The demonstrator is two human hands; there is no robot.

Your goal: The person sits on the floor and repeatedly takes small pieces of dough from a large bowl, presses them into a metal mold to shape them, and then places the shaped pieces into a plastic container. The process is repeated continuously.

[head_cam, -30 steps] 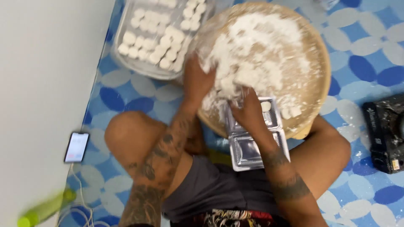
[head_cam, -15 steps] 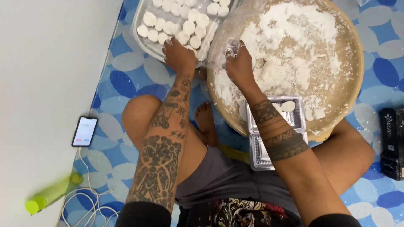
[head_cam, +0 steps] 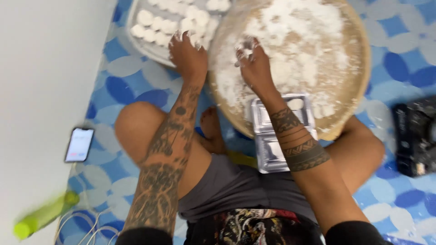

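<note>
The left hand [head_cam: 188, 56] lay flat, fingers spread wide, its fingertips touching the near edge of the metal tray [head_cam: 136, 45] and the pale dough balls [head_cam: 159, 29] lined up in it. Nothing was gripped there. The right hand [head_cam: 255, 66] was dusted white, its fingers curled and pinched around a small lump of floured dough [head_cam: 245, 45], right over the flour in the big round woven tray [head_cam: 359, 86]. That woven tray sat far and to the right, heaped with white flour [head_cam: 299, 41] and lumps; the metal tray sat just left of it, the two rims almost touching.

Nearer, under the right forearm, a clear plastic box [head_cam: 272, 136] lay open, its far half resting on the woven tray's near rim with one white ball [head_cam: 295, 104] inside, its near half over the person's lap. The person sat cross-legged in grey shorts [head_cam: 236, 186], a bare foot [head_cam: 211, 129] tucked between the knees, on a blue and white patterned mat [head_cam: 399, 59].

Out to the left, a phone [head_cam: 79, 144] lay with its screen lit, beside the white wall [head_cam: 41, 68]. Near left, a blurred green bottle [head_cam: 43, 215] and white cables [head_cam: 84, 222]. Far right edge, a black device [head_cam: 415, 138] sat on the mat.
</note>
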